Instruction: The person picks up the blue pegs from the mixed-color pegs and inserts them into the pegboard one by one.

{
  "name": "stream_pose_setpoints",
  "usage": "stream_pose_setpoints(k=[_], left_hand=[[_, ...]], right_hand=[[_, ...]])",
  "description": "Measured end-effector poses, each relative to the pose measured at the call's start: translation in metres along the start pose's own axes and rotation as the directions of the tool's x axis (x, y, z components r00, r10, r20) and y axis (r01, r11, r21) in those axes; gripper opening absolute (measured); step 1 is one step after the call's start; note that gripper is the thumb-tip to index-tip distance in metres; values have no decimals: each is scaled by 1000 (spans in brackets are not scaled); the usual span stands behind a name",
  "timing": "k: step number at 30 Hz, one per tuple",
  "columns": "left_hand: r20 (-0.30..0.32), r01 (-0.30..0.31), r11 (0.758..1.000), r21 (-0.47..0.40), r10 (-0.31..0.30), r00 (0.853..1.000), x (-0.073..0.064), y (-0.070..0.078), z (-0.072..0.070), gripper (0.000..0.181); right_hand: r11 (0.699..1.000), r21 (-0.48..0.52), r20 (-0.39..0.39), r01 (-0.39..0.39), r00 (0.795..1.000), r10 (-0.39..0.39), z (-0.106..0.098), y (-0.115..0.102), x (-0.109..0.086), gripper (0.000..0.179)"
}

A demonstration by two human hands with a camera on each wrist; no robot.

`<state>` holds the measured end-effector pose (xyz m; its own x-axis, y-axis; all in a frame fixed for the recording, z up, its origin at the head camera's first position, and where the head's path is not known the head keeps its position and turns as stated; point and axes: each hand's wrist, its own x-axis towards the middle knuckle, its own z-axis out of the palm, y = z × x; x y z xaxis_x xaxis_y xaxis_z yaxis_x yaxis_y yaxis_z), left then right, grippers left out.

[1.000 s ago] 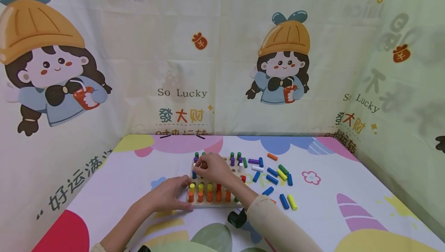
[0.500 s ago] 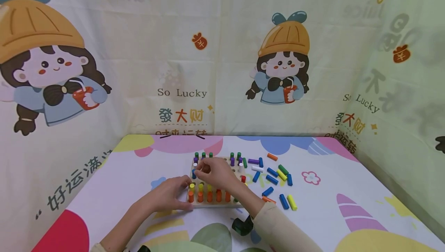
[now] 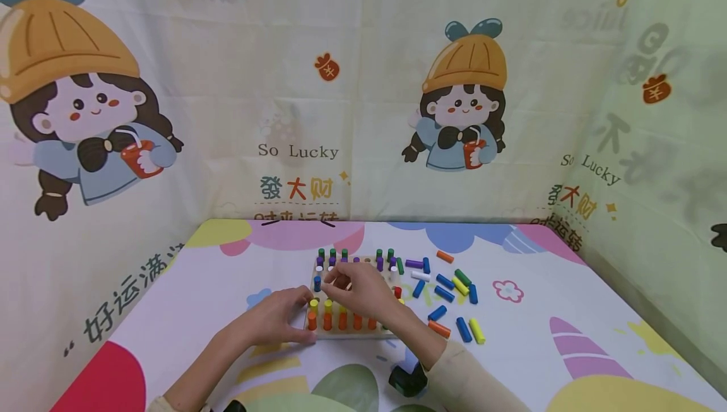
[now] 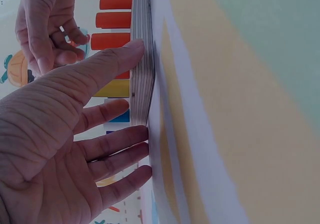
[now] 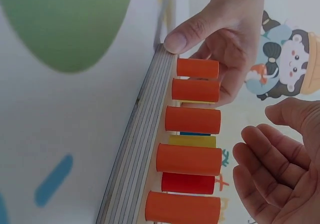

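We log the left hand [image 3: 281, 316] at the near left corner of the pegboard [image 5: 137, 154]: thumb laid against its near edge, fingers extended and somewhat spread along its left side. The right hand [image 3: 360, 287] hangs over the middle of the board, fingers loosely bent, thumb apart from them; we see nothing in its grasp.

Just left of the right fingertips, a blue peg [image 3: 317, 284] stands upright; whether they touch it, we cannot tell. Behind it, a white peg [image 3: 319, 270]. Between the two hands and nearer us, yellow pegs [image 3: 328, 306] stand in a row, with orange pegs [image 3: 342, 322] lining the front. Beyond the right hand, at the far side, purple pegs [image 3: 320, 262], then green pegs [image 3: 332, 253]. A red peg [image 3: 397, 292] sits right of the same hand. Its palm and forearm hide part of the board from above.

Further out, right of the right hand, loose pegs [image 3: 445, 294] lie scattered on the desk [image 3: 505, 330]: mostly blue, with orange, yellow, green, purple and white among them. Under the right sleeve [image 3: 471, 374], a dark object [image 3: 407, 379]. Beyond both hands, a printed curtain [image 3: 386, 191] rises behind the desk.
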<state>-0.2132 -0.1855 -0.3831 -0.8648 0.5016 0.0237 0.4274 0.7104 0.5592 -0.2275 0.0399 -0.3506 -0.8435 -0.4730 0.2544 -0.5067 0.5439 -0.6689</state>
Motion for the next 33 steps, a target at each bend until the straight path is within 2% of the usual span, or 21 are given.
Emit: stream_pose_setpoints(k=[10, 16, 33], left_hand=[[0, 4, 1000, 20, -4, 1000, -2, 4, -1, 62], [2, 36, 999, 13, -36, 999, -3, 5, -1, 62], [-3, 34, 999, 30, -34, 999, -1, 3, -1, 64]], right_hand=[[997, -70, -6, 30, 1000, -31, -9, 1, -13, 9], [997, -69, -24, 26, 999, -28, -16, 2, -17, 9], [996, -92, -74, 5, 997, -12, -38, 18, -34, 9]])
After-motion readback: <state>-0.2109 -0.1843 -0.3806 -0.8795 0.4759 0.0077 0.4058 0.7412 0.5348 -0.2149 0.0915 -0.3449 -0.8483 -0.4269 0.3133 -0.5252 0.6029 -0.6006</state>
